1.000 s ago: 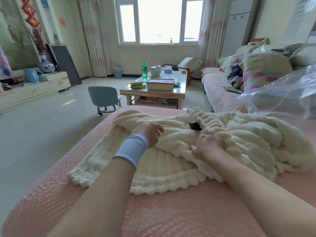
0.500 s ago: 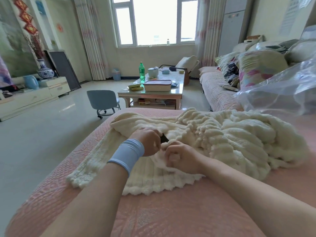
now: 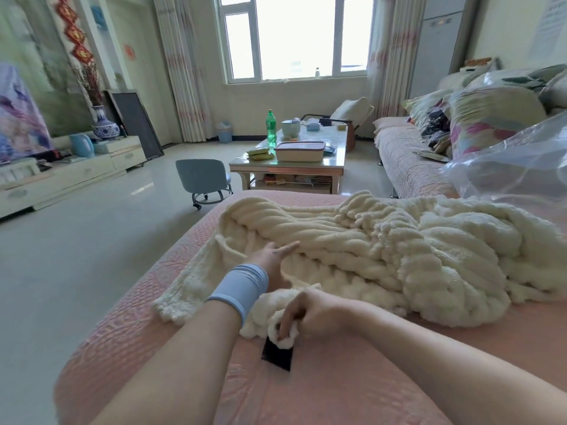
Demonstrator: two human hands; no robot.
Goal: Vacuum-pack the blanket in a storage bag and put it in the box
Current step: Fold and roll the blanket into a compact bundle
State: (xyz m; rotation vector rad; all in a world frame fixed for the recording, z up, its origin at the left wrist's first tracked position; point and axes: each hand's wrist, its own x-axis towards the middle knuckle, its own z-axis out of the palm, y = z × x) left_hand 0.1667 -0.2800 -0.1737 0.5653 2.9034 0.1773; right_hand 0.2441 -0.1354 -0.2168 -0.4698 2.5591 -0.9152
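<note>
Head view: early stage, nothing packed. Cream blanket (image 3: 383,256) lies bunched and unfolded across the pink quilted seat (image 3: 306,400), mostly heaped to the right. Left hand (image 3: 273,259) (pale blue wristband) has its grip apart, fingers straight and flat on the blanket. Right hand (image 3: 310,314) has its grip clamped on the near blanket corner, where a black tag (image 3: 277,352) hangs out below the fingers. This looks like finding corners before folding. Judged left to do: fold, bag, seal, draw out the air, box. Clear storage bag (image 3: 521,167) sits crumpled at the right, just behind the blanket and not opened out. No vacuum or pump is visible, and the box can't be identified for sure. Around: a low surface (image 3: 285,170) with a green bottle (image 3: 271,127) and a lidded container (image 3: 300,151), a small stool (image 3: 204,179), and piled bedding (image 3: 491,118) on the sofa. Obstruction: the blanket's loose bulk and the collapsed bag mouth.
</note>
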